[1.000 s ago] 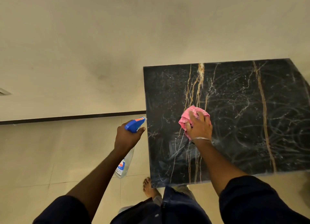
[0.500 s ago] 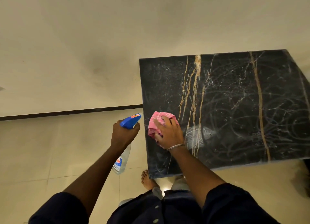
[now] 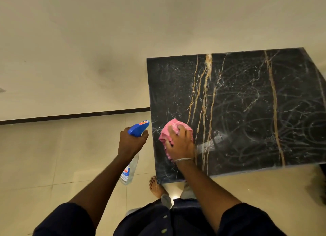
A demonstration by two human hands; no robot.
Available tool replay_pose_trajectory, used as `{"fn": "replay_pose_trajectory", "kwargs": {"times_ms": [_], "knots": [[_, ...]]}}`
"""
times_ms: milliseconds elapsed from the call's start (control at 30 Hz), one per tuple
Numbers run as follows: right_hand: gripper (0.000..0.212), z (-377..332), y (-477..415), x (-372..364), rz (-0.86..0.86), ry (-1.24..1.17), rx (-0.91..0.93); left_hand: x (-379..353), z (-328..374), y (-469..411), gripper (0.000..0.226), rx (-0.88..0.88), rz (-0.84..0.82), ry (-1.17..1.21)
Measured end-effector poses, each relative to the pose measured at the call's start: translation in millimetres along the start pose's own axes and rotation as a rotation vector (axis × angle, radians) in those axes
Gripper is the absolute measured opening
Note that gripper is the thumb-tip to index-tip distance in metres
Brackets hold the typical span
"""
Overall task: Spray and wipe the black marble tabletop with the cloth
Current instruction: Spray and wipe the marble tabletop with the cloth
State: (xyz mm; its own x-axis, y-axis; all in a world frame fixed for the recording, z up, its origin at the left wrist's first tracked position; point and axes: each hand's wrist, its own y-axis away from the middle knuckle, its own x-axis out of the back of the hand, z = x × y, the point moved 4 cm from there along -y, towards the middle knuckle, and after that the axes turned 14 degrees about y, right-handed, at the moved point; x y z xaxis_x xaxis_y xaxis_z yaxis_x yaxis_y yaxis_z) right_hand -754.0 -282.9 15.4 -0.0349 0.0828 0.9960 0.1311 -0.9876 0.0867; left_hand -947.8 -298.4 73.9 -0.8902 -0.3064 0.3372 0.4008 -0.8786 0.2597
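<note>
The black marble tabletop (image 3: 247,103) with gold and white veins fills the right half of the view, streaked with curved wipe marks. My right hand (image 3: 180,144) presses a crumpled pink cloth (image 3: 173,128) flat on the marble near the table's left front corner. My left hand (image 3: 131,142) is just left of the table's edge, over the floor, gripping a clear spray bottle (image 3: 129,170) by its neck. The bottle's blue trigger head (image 3: 139,128) points toward the table, and its body hangs down below the hand.
A pale wall with a dark skirting strip (image 3: 74,114) runs behind and left of the table. Beige floor tiles (image 3: 53,156) lie to the left and front. My bare foot (image 3: 156,184) stands under the table's front left corner.
My right hand slid the pink cloth leftward across the marble, from near the gold veins toward the left front corner. The left hand kept the bottle beside the edge.
</note>
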Motion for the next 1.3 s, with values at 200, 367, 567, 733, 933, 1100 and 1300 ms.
{"fn": "replay_pose_trajectory", "kwargs": {"times_ms": [200, 367, 567, 733, 933, 1100, 1300], "knots": [[0.057, -4, 6, -3, -0.007, 0.030, 0.232, -5, 1, 5, 0.017, 0.002, -0.011, -0.005], [0.055, 85, 6, -3, 0.004, 0.018, -0.026, -10, 2, 10, 0.017, -0.038, -0.030, -0.026], [0.057, 84, 21, -2, -0.009, 0.003, -0.262, -8, -10, 19, 0.017, -0.022, -0.017, -0.023], [0.057, 1, 44, -5, 0.061, 0.033, -0.036, -4, -18, 28, 0.017, -0.002, 0.000, -0.023], [0.068, -41, 71, -10, 0.124, 0.080, 0.234, -3, -22, 33, 0.017, -0.003, 0.013, -0.039], [0.061, 15, 81, -15, 0.082, 0.044, 0.241, -4, -26, 33, 0.019, -0.003, 0.024, -0.018], [0.057, 53, 82, -9, 0.068, 0.019, -0.108, -10, -26, 38, 0.015, 0.010, 0.007, -0.021]]}}
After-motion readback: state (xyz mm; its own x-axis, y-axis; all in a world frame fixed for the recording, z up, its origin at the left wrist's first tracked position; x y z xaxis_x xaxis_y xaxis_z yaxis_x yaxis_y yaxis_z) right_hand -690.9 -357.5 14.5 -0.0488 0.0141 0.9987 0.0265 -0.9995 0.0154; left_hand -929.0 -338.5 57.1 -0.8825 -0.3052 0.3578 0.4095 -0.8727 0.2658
